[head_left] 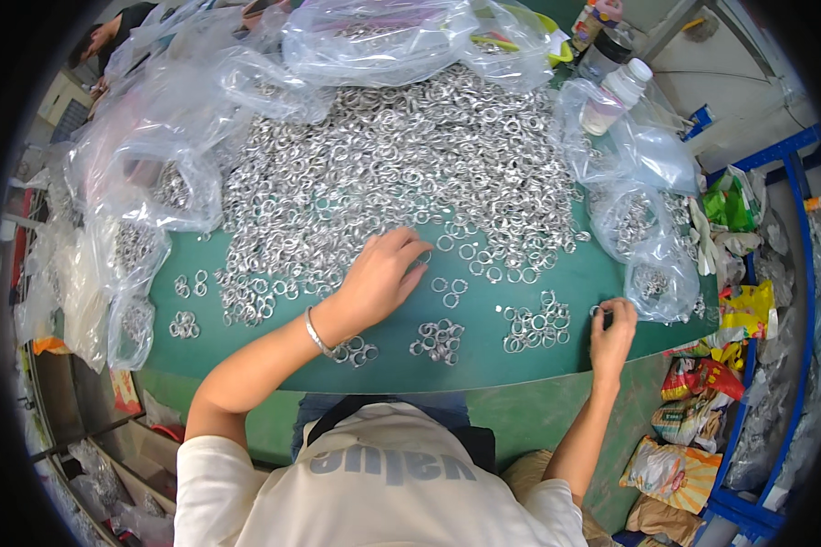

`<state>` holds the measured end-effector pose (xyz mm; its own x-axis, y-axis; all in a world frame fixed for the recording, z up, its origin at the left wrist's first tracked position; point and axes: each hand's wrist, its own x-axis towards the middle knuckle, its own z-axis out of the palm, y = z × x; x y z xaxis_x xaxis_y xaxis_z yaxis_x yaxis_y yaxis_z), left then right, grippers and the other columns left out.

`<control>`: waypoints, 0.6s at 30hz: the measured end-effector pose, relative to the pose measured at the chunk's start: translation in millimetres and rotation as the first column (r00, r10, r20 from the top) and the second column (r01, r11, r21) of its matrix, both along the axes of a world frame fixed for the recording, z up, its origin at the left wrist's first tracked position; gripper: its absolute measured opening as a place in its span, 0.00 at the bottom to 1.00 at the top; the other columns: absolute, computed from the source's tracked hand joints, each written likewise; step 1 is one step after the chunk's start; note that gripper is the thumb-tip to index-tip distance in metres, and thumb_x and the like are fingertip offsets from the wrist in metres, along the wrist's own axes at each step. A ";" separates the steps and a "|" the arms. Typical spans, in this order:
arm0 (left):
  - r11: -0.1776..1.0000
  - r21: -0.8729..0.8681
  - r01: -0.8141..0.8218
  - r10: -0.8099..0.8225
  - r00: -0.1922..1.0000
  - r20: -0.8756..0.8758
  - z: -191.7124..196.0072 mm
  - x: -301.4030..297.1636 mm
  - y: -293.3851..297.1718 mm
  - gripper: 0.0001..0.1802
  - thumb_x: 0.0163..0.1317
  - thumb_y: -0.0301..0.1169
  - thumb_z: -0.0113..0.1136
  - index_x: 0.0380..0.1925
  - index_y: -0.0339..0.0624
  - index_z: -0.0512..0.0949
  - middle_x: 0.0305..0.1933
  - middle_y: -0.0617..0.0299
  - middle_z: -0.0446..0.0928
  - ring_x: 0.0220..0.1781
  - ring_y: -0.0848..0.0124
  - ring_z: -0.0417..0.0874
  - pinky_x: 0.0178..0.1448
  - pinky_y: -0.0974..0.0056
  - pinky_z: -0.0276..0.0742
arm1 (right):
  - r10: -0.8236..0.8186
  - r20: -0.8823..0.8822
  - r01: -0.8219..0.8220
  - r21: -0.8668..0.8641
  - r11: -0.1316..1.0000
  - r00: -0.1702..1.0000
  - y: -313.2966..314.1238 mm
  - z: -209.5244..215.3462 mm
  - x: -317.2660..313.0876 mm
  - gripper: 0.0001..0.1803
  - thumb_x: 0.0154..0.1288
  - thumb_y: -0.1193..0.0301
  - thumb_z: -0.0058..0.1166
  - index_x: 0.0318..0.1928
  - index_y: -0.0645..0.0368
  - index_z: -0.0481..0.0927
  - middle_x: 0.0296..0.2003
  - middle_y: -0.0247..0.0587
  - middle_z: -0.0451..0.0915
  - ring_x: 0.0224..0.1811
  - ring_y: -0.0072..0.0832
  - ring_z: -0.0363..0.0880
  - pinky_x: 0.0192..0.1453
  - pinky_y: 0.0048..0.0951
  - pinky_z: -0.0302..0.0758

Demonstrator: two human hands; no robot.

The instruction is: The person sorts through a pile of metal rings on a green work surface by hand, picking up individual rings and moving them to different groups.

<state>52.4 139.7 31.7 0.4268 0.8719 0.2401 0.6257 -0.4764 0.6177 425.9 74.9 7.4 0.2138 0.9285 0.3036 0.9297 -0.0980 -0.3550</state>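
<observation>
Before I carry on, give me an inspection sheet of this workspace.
Surface: green tabletop with a curved look in this view.
Things: broad heap of silver metal rings; smaller groups lie nearer the person.
Clutter: clear plastic bags around the heap, several with rings inside; white plastic bottle at upper right.
Left grip: bare hand, fingers bent at the heap's near edge; hold unclear.
Right grip: bare hand near the right-hand bags; hold unclear.
Cables: none plainly seen.
Surroundings: blue metal shelf frame at right; another person at upper left.
</observation>
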 end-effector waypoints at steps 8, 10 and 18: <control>0.991 -0.124 -0.055 0.067 0.993 0.093 8.5 -30.4 -19.7 0.16 0.57 0.21 0.61 0.47 0.38 0.77 0.46 0.54 0.75 0.48 0.54 0.78 0.52 0.58 0.75 | -0.084 0.068 0.083 0.004 0.997 0.994 -7.9 -6.8 2.9 0.15 0.58 0.81 0.56 0.47 0.61 0.78 0.43 0.47 0.75 0.44 0.43 0.74 0.50 0.40 0.71; 0.985 -0.156 -0.074 0.093 0.989 0.119 11.3 -37.3 -27.5 0.16 0.56 0.20 0.61 0.46 0.37 0.78 0.46 0.54 0.75 0.48 0.55 0.78 0.52 0.59 0.76 | -0.125 -0.052 0.119 -0.101 0.988 0.991 -5.0 0.4 1.0 0.15 0.57 0.82 0.56 0.46 0.61 0.78 0.41 0.46 0.74 0.37 0.40 0.74 0.45 0.39 0.71; 0.955 -0.150 -0.256 0.280 0.944 0.174 17.0 -72.8 -66.2 0.16 0.57 0.17 0.59 0.47 0.36 0.78 0.43 0.56 0.76 0.43 0.65 0.79 0.48 0.65 0.75 | -0.151 -0.148 0.137 -0.102 0.985 0.977 -6.2 -3.9 10.8 0.15 0.55 0.84 0.57 0.45 0.62 0.79 0.38 0.44 0.73 0.26 0.31 0.70 0.35 0.35 0.70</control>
